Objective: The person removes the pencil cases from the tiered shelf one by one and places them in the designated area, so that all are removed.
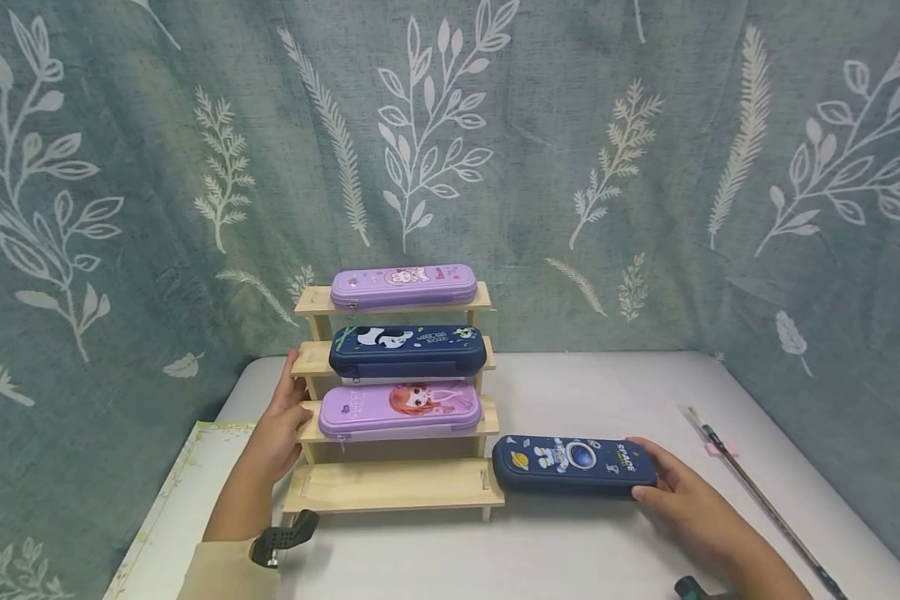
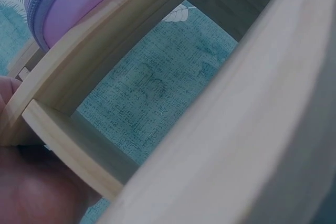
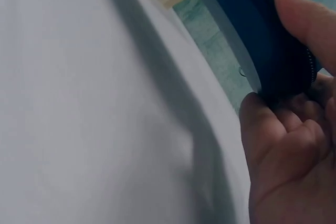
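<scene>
A stepped wooden rack (image 1: 390, 486) bears three pencil cases: a lilac one (image 1: 420, 287) on top, a navy panda one (image 1: 390, 358) below it, and a lilac one with a red-haired girl (image 1: 375, 408) on the third step. The lowest step is bare. At the rack's left side, my left hand (image 1: 273, 429) grips a shelf end; the left wrist view shows the fingers around the shelf board (image 2: 58, 85). My right hand (image 1: 678, 492) holds the right end of a navy space pencil case (image 1: 570, 465), thumb in front. That case's left end is beside the lowest step.
On the white table (image 1: 570, 550), a thin dark rod with a pale tip (image 1: 765, 504) lies at the right, near a small pink piece (image 1: 722, 448). A leaf-patterned curtain (image 1: 525, 192) hangs behind and on both sides.
</scene>
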